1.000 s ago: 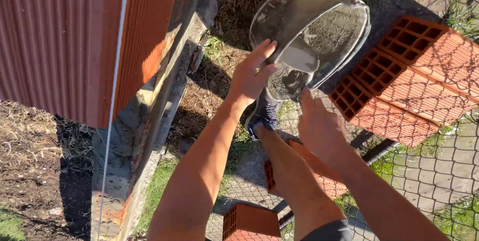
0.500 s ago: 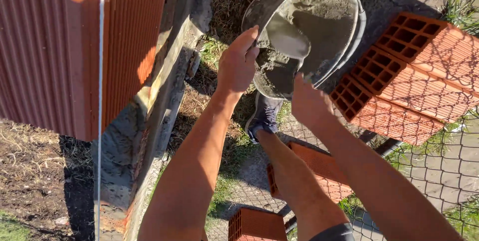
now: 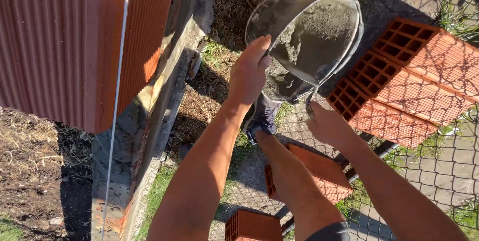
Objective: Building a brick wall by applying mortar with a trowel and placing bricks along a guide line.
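A grey metal bucket (image 3: 299, 11) is tilted with its mouth towards me, and grey mortar (image 3: 319, 36) lies inside it. My left hand (image 3: 248, 74) grips the near left part of its rim. My right hand (image 3: 329, 125) is just below the bucket's lower edge, closed on the handle of a trowel (image 3: 308, 102). The trowel blade reaches into the mortar and is mostly hidden. My leg and dark shoe (image 3: 263, 117) show between my arms, under the bucket.
A red ribbed brick wall (image 3: 90, 41) rises at left with a white string line (image 3: 118, 96) along it and a mortar ledge (image 3: 149, 136) below. Hollow red bricks (image 3: 404, 76) are stacked at right, with others (image 3: 319, 171) (image 3: 252, 226) on wire mesh (image 3: 449, 171) near my leg.
The bucket has tipped further towards me, showing more mortar. The trowel blade, visible inside earlier, has sunk into the mortar, and my right hand has moved right and lower.
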